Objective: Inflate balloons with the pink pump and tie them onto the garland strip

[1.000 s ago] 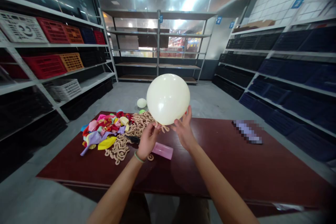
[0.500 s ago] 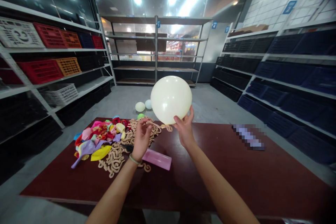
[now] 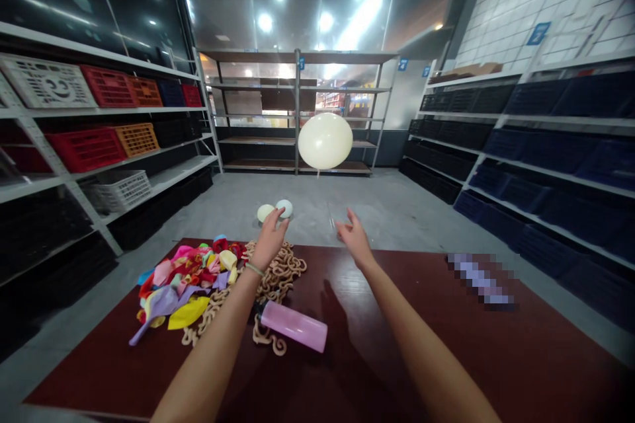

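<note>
Beyond the table, the big balloon, grasped a moment ago, is now seen loose in mid-air, having been let go by the left hand and right hand, which are held apart with nothing clasped, so it is supported by neither.

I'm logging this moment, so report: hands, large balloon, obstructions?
Left hand and right hand open, holding nothing. Large cream balloon airborne, touching neither. Nothing visible between; pink cylinder lies on table.
</note>
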Action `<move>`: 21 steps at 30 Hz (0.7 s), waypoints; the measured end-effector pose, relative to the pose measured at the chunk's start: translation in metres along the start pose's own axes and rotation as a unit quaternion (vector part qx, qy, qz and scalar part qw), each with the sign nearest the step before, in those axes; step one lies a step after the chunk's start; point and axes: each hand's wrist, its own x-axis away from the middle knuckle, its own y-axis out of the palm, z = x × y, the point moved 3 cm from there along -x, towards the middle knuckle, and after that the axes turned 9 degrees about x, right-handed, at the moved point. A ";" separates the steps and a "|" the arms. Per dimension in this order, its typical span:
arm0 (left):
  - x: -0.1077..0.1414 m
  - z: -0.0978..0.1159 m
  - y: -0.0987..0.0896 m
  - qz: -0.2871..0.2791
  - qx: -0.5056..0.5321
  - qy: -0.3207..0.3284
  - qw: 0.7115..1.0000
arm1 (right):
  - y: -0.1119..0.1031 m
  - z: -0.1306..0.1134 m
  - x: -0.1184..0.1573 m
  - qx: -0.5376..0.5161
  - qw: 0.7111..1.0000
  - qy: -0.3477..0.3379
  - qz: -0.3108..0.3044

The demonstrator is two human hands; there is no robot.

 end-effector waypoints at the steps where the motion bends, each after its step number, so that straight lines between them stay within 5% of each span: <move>1: 0.004 -0.001 -0.003 -0.007 0.015 -0.008 1.000 | 0.001 0.004 0.004 -0.002 1.000 0.020 -0.001; 10: 0.050 -0.001 -0.027 -0.015 0.133 -0.109 0.985 | 0.022 -0.002 0.039 -0.026 0.997 0.019 -0.064; 21: 0.097 -0.044 -0.094 0.037 0.083 -0.107 0.990 | 0.097 -0.031 0.095 -0.034 0.978 -0.038 -0.204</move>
